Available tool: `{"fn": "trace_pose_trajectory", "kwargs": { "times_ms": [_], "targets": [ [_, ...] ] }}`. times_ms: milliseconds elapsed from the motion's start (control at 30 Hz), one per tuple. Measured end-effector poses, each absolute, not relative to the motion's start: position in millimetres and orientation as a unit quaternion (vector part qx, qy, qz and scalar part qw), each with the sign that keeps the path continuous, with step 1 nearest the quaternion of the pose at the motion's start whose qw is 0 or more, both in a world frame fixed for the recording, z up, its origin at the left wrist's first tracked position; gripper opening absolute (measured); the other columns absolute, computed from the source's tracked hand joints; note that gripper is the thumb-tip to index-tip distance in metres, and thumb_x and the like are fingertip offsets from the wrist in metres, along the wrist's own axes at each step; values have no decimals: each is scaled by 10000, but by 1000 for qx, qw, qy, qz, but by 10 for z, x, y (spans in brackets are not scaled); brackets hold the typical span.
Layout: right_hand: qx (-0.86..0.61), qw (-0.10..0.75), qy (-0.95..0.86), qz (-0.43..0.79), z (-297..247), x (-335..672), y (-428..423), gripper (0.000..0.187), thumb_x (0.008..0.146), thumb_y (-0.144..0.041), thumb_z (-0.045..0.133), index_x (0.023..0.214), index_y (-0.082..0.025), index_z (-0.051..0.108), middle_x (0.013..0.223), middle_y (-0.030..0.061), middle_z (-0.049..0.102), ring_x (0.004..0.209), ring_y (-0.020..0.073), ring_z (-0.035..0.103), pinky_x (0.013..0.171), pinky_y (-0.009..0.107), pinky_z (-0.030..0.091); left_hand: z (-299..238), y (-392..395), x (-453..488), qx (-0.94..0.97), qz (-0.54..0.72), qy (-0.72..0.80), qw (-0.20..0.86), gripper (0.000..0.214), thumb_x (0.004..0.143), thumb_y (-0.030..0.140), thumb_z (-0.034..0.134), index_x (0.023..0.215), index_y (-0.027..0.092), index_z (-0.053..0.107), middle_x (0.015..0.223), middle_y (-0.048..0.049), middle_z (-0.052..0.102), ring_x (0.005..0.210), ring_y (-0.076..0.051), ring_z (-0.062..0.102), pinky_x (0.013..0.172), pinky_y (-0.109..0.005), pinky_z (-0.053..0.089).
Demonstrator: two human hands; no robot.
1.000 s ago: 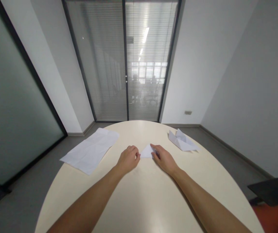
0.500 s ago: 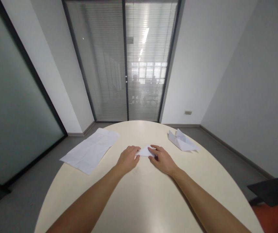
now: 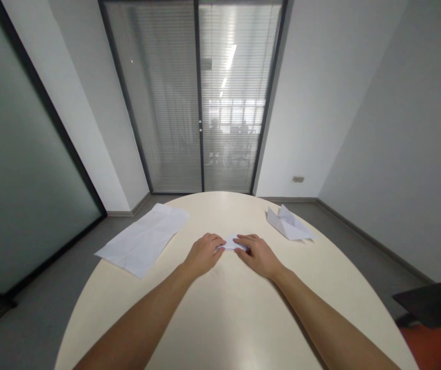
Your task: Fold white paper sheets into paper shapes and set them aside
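A small folded piece of white paper (image 3: 230, 244) is held between my two hands, low over the middle of the round table (image 3: 228, 318). My left hand (image 3: 206, 251) grips its left end between thumb and fingers. On the opposite end, my right hand (image 3: 257, 252) is closed with the thumb at the near edge and the fingers over the top. Both ends of the paper are hidden under my fingers.
A creased white sheet (image 3: 147, 239) lies at the left, jutting past the table's edge. At the right rests a folded paper shape (image 3: 289, 226) with raised points. A black and red chair (image 3: 434, 308) stands at the lower right, beyond the table.
The folded paper looks flatter and less of it shows. My fingers have come down slightly toward me, while the two other papers have stayed put.
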State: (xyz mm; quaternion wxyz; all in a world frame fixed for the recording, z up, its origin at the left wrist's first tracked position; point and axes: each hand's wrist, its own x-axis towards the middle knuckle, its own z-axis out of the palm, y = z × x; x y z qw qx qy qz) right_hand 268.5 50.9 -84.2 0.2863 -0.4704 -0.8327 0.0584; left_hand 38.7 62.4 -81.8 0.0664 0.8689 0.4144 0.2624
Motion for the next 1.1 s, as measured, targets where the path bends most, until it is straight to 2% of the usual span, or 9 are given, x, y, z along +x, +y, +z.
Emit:
{"fn": "trace_pose_trajectory", "kwargs": {
  "times_ms": [400, 600, 767, 1100],
  "targets": [
    [-464, 288, -833, 92, -785, 2683, 482, 330, 970, -350, 486, 1209, -241, 686, 1253, 89, 675, 1130, 239, 615, 991, 412, 478, -829, 621, 397, 869, 263, 417, 52, 229, 968, 270, 510, 1118, 238, 680, 1087, -17, 708, 1020, -193, 587, 908, -314, 474],
    [-454, 275, -843, 87, -750, 2669, 458, 371, 1007, -352, 402, 1249, -240, 660, 1289, 92, 653, 1179, 234, 596, 1028, 411, 457, -780, 598, 411, 865, 243, 438, 29, 247, 991, 294, 464, 1074, 253, 693, 1013, -6, 733, 958, -185, 613, 849, -298, 480],
    [-457, 275, -842, 78, -762, 2652, 461, 371, 1004, -358, 403, 1245, -239, 659, 1261, 88, 668, 1141, 237, 613, 1000, 400, 475, -738, 587, 407, 856, 212, 471, 8, 257, 1000, 305, 439, 1016, 261, 692, 942, -9, 725, 917, -184, 625, 797, -278, 472],
    [-475, 284, -830, 76, -775, 2644, 467, 358, 967, -317, 447, 1254, -251, 650, 1221, 58, 690, 1125, 242, 608, 982, 392, 480, -753, 603, 404, 829, 215, 516, -4, 259, 1003, 319, 423, 1021, 256, 673, 945, -23, 717, 903, -186, 644, 790, -274, 459]
  ]
}}
